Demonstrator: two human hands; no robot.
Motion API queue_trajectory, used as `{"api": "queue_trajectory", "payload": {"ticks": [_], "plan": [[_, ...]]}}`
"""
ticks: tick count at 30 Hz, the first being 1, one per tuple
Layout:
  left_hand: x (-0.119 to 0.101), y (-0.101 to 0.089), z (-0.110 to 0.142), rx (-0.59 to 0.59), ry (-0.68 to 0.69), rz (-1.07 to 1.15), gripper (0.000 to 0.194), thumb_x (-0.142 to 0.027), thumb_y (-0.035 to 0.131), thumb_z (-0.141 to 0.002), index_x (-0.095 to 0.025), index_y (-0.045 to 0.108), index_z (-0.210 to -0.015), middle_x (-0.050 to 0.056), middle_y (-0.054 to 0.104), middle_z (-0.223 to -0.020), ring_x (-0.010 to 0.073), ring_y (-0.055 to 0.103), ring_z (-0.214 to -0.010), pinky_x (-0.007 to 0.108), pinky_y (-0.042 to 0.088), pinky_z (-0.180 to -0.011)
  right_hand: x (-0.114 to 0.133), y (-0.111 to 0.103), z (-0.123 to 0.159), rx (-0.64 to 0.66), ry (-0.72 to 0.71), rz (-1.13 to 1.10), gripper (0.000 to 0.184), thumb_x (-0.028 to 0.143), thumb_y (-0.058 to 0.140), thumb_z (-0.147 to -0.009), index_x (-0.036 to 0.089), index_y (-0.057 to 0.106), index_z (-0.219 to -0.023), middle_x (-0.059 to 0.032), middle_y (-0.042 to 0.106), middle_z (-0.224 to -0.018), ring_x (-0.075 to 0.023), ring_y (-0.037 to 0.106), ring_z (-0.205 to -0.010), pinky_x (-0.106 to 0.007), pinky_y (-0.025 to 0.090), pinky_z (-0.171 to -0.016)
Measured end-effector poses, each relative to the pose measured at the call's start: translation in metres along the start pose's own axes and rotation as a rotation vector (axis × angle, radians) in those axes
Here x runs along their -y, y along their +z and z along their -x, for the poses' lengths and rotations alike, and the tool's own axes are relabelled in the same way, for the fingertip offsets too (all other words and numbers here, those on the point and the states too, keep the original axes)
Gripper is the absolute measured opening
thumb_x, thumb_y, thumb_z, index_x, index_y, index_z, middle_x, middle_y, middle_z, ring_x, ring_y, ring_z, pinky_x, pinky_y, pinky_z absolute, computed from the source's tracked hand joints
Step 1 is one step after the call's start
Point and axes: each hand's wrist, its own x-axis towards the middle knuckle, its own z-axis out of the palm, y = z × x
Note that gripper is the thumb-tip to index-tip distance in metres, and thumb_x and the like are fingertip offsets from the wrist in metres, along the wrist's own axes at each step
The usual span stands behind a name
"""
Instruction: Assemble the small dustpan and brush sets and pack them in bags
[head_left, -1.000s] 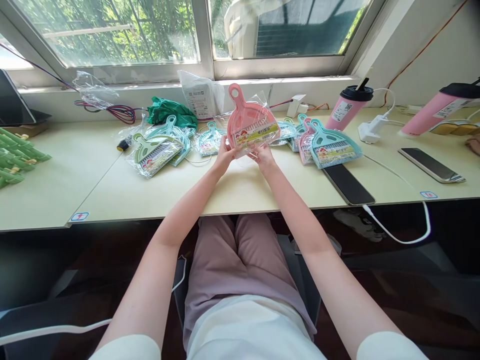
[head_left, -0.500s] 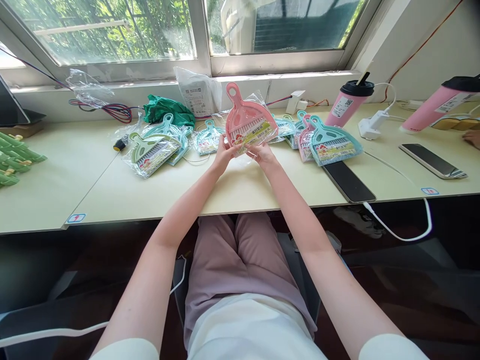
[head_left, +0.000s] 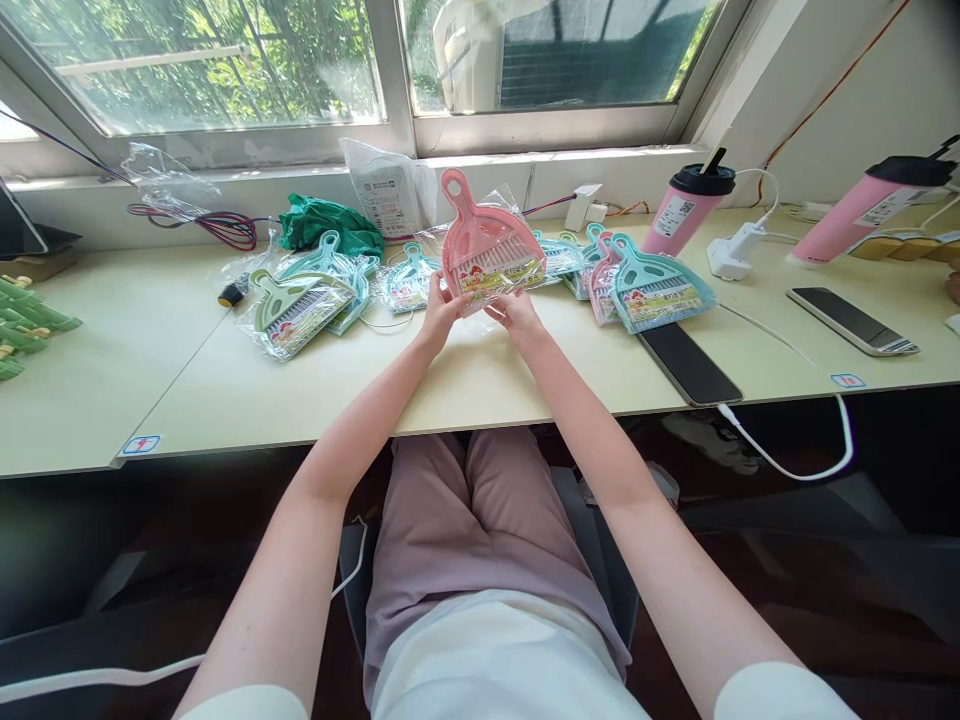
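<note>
So far held up clear-wrapped pink plastic dustpan-brush set (head_left: 489, 243) over cream tabletop (head_left: 352, 395) | pinched lower edge w/ L hand (head_left: 442, 312) + R hand (head_left: 520, 314) closed | left unheld: bagged olive-green set (head_left: 294, 307) L, bagged mint set (head_left: 658, 282) R

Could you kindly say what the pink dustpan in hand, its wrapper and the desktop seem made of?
Pink dustpan: probably molded plastic, smooth with mild sheen, given its uniform colour and rounded handle.
Wrapper: plastic film, given its clear, creased, glinting look.
Desktop: perhaps laminated board, smooth and matte, given its even surface.
</note>
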Motion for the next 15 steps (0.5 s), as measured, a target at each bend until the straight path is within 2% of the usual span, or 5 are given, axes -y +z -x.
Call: {"api": "queue_trajectory", "payload": {"ticks": [6,15], "plan": [[0.0007,-0.0014,-0.0013,-0.01,-0.011,0.033,0.08,-0.042,0.094,-0.061,-0.03,0.045,-0.123,0.003,0.078,-0.109,0.0321,0.074,-0.121,0.048,0.057,-0.104,0.0021,-0.0088,-0.0086,0.042,0.024,0.016,0.049,0.008,0.084,-0.063,0.03,0.059,-0.1,0.0068,0.075,-0.089,-0.0167,0.075,-0.096,-0.041,0.064,-0.098],[0.0009,-0.0022,-0.0009,0.002,-0.009,0.012,0.083,-0.043,0.093,-0.062,-0.03,0.045,-0.128,0.004,0.077,-0.111,0.0334,0.073,-0.124,0.051,0.057,-0.106,0.0019,-0.008,-0.0072,0.021,0.027,0.059,0.045,0.011,0.083,-0.064,0.029,0.059,-0.096,0.0053,0.075,-0.094,-0.0168,0.074,-0.1,-0.041,0.062,-0.102]]}}
